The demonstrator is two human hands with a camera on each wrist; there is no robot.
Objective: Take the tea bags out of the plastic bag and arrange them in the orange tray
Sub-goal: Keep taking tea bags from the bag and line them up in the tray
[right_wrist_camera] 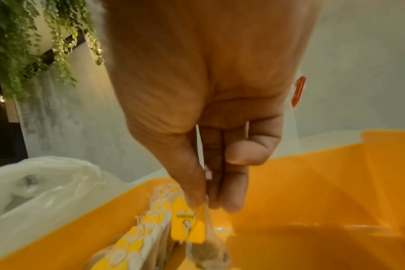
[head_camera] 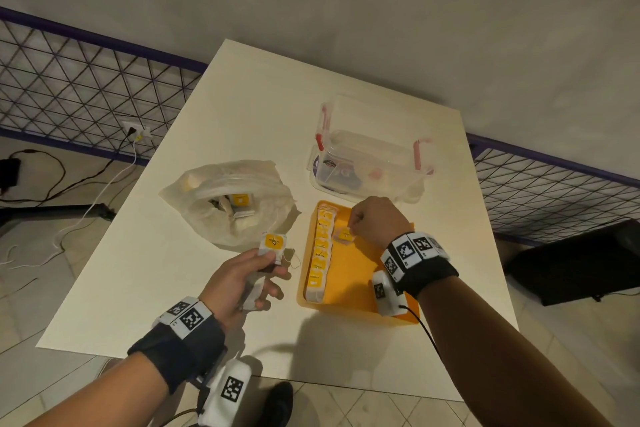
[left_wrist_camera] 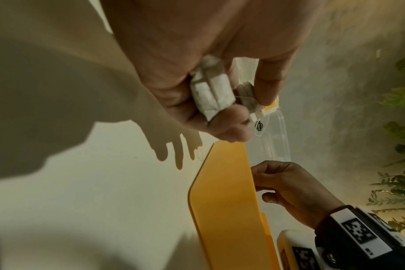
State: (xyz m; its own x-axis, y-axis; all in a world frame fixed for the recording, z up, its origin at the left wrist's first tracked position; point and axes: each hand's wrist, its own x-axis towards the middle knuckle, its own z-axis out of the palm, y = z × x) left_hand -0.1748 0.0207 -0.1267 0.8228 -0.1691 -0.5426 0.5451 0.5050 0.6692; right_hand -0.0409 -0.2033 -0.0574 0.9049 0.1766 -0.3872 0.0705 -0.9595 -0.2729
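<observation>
An orange tray [head_camera: 349, 274] lies on the white table with a row of several yellow-tagged tea bags [head_camera: 320, 250] along its left wall. My right hand [head_camera: 372, 224] is over the tray and pinches one tea bag [right_wrist_camera: 192, 224] by its top, just right of the row [right_wrist_camera: 136, 239]. My left hand [head_camera: 249, 274] hovers left of the tray, gripping a bunch of tea bags [left_wrist_camera: 210, 91], one yellow tag [head_camera: 273, 242] sticking up. The crumpled plastic bag [head_camera: 228, 198] lies open behind it with more tea bags [head_camera: 239, 204] inside.
A clear plastic box with red clips [head_camera: 370, 163] stands behind the tray. The table's near edge [head_camera: 242, 369] is close to my wrists. A metal grid fence [head_camera: 69, 87] and cables [head_camera: 52, 180] are on the floor to the left.
</observation>
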